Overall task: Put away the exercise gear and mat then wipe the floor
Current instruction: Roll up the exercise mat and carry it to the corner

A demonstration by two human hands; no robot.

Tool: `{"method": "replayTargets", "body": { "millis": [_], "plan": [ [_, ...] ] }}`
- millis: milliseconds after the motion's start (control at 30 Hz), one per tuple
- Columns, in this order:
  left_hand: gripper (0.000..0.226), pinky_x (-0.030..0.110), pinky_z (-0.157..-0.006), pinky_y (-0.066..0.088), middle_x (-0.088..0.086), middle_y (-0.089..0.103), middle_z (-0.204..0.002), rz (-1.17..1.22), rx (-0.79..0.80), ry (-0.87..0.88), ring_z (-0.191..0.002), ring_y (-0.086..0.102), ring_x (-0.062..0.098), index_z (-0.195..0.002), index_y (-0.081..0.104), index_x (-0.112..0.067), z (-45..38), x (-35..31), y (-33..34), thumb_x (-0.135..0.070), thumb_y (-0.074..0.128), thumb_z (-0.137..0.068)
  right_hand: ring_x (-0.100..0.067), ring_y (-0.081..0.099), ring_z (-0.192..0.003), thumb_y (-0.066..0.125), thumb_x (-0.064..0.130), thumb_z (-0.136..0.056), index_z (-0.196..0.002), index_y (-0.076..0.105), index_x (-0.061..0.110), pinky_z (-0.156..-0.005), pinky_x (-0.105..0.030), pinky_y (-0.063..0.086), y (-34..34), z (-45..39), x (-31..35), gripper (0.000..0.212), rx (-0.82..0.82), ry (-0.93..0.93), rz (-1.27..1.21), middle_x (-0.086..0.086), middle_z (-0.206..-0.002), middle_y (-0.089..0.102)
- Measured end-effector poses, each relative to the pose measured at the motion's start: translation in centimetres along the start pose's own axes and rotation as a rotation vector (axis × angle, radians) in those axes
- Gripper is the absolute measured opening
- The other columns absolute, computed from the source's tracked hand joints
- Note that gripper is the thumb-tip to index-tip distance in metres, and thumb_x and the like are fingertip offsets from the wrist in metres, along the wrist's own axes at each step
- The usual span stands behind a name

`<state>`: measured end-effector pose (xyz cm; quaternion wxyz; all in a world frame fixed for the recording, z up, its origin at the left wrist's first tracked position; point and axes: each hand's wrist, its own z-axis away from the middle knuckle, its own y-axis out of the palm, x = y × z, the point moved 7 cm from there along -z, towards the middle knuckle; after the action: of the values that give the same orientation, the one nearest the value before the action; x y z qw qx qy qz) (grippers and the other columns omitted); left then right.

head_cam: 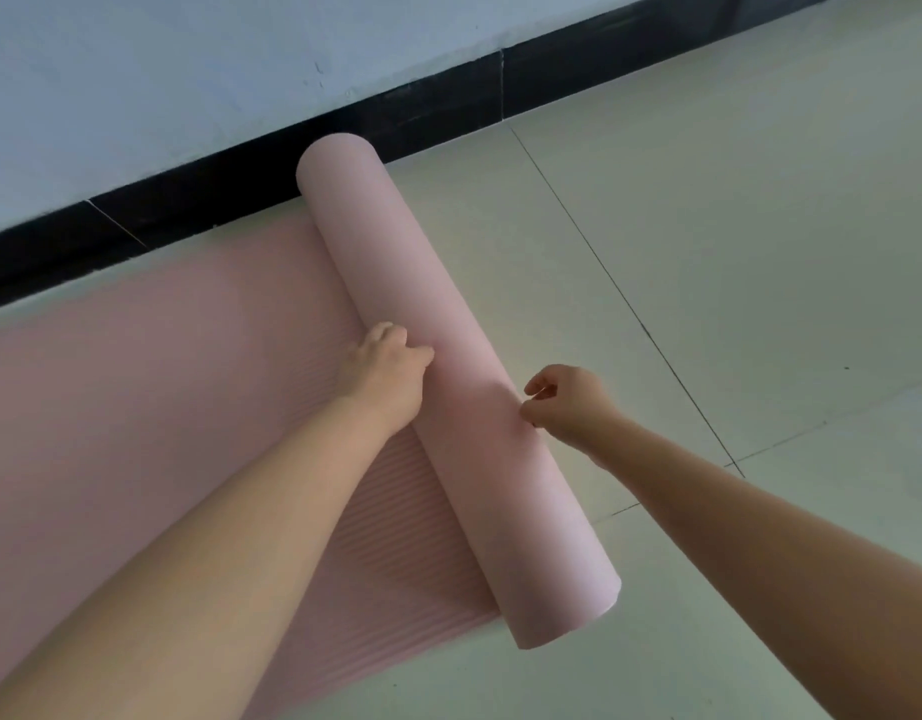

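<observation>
- The pink mat (137, 407) lies on the pale tiled floor (734, 252), partly rolled up; its flat, ribbed part spreads out to the left, running alongside the black skirting board (241, 200) at the foot of the wall (163, 70).
- The rolled part of the mat (448, 356) forms a thick, smooth tube that rests on the flat part's right end and lies slantwise, its far end touching or just short of the skirting board and its near end pointing toward the lower right of the floor.
- The left hand (386, 368) rests on the left side of the roll, about midway along it, at the seam where the roll meets the flat mat; its fingers are curled against the roll's surface and the thumb lies over the top of the tube.
- The right hand (565, 400) sits at the right side of the roll, a little nearer than the left hand; its fingers are bent loosely inward and their tips touch or nearly touch the roll, with no clear grip on it.
- Both bare forearms reach in from the lower edge of the view, one on each side of the roll.
- Thin dark grout lines cross the floor to the right of the mat.
</observation>
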<state>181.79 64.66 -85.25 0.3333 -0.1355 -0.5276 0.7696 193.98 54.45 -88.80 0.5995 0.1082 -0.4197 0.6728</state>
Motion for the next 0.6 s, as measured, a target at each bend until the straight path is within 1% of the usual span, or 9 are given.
{"method": "replayTargets", "body": {
  "millis": [67, 100, 167, 200, 300, 367, 467, 533, 600],
  "plan": [
    [0.047, 0.036, -0.114, 0.024, 0.003, 0.011, -0.16, -0.016, -0.005, 0.039, -0.149, 0.008, 0.02, -0.136, 0.047, -0.013, 0.6, 0.0, -0.3, 0.0, 0.035, -0.092, -0.028, 0.058, -0.095, 0.056, 0.009, -0.084, -0.117, 0.059, 0.003, -0.082, -0.031, 0.046, 1.3, 0.2, -0.2, 0.033, 0.045, 0.034, 0.039, -0.015, -0.099, 0.06],
    [0.047, 0.036, -0.115, 0.024, 0.001, 0.01, -0.16, -0.018, 0.008, 0.058, -0.149, 0.008, 0.019, -0.136, 0.046, -0.01, 0.8, 0.1, -0.3, 0.001, 0.035, -0.092, -0.029, 0.058, -0.087, 0.055, 0.01, -0.083, -0.108, 0.062, 0.003, -0.075, -0.031, 0.047, 2.0, 0.2, -0.2, 0.027, 0.065, 0.049, 0.051, -0.015, -0.089, 0.061],
    [0.047, 0.038, -0.111, 0.03, 0.01, 0.027, -0.154, 0.011, 0.056, 0.049, -0.143, 0.029, 0.026, -0.135, 0.042, -0.005, 1.2, 0.4, -0.1, 0.004, 0.036, -0.089, -0.023, 0.048, -0.061, 0.055, 0.011, -0.08, -0.085, 0.058, 0.006, -0.053, -0.022, 0.037, 2.9, 0.5, 0.5, 0.008, 0.064, 0.092, 0.064, -0.006, -0.066, 0.049],
    [0.048, 0.039, -0.106, 0.036, 0.016, 0.038, -0.145, 0.033, 0.073, 0.021, -0.134, 0.041, 0.032, -0.135, 0.039, -0.005, 1.3, 0.7, -0.1, 0.005, 0.037, -0.088, -0.02, 0.045, -0.058, 0.056, 0.013, -0.079, -0.083, 0.057, 0.008, -0.049, -0.021, 0.031, 3.2, 0.6, 1.0, 0.007, 0.058, 0.094, 0.092, -0.004, -0.066, 0.048],
    [0.056, 0.039, -0.101, 0.04, 0.018, 0.047, -0.134, 0.104, 0.119, -0.059, -0.124, 0.048, 0.037, -0.146, 0.024, -0.014, 1.5, 1.9, 0.2, -0.002, 0.037, -0.093, -0.027, 0.048, -0.082, 0.053, 0.019, -0.08, -0.086, 0.062, 0.008, -0.056, -0.023, 0.034, 4.3, 0.4, 1.9, 0.016, 0.059, 0.027, 0.15, -0.011, -0.099, 0.054],
    [0.046, 0.038, -0.105, 0.039, 0.018, 0.043, -0.136, 0.186, 0.14, -0.098, -0.127, 0.045, 0.035, -0.145, 0.031, -0.015, 1.6, 2.7, 0.7, -0.018, 0.037, -0.099, -0.028, 0.049, -0.089, 0.049, 0.015, -0.083, -0.086, 0.062, 0.007, -0.062, -0.024, 0.036, 4.8, 1.2, 2.2, 0.016, 0.058, -0.008, 0.095, -0.009, -0.098, 0.051],
    [0.044, 0.038, -0.104, 0.04, 0.021, 0.047, -0.13, 0.302, 0.088, -0.199, -0.124, 0.047, 0.035, -0.133, 0.048, -0.008, 2.0, 3.7, 1.2, -0.034, 0.045, -0.097, -0.022, 0.049, -0.085, 0.046, 0.009, -0.087, -0.104, 0.06, 0.008, -0.057, -0.025, 0.036, 5.7, 2.4, 1.8, 0.022, 0.062, -0.046, 0.007, -0.004, -0.088, 0.054],
    [0.049, 0.039, -0.101, 0.041, 0.018, 0.047, -0.128, 0.336, 0.041, -0.277, -0.122, 0.047, 0.034, -0.127, 0.052, -0.004, 2.6, 4.2, 1.4, -0.04, 0.052, -0.093, -0.022, 0.052, -0.089, 0.045, 0.007, -0.089, -0.117, 0.055, 0.007, -0.067, -0.022, 0.037, 5.9, 3.0, 1.6, 0.03, 0.036, -0.08, -0.024, -0.008, -0.106, 0.06],
    [0.056, 0.039, -0.099, 0.039, 0.015, 0.045, -0.131, 0.327, 0.051, -0.341, -0.124, 0.045, 0.032, -0.125, 0.05, -0.002, 3.4, 4.8, 1.8, -0.045, 0.055, -0.09, -0.022, 0.054, -0.097, 0.045, 0.004, -0.088, -0.13, 0.047, 0.008, -0.073, -0.021, 0.037, 6.1, 3.3, 1.5, 0.042, 0.028, -0.071, -0.057, -0.009, -0.125, 0.055]
  ]
}}
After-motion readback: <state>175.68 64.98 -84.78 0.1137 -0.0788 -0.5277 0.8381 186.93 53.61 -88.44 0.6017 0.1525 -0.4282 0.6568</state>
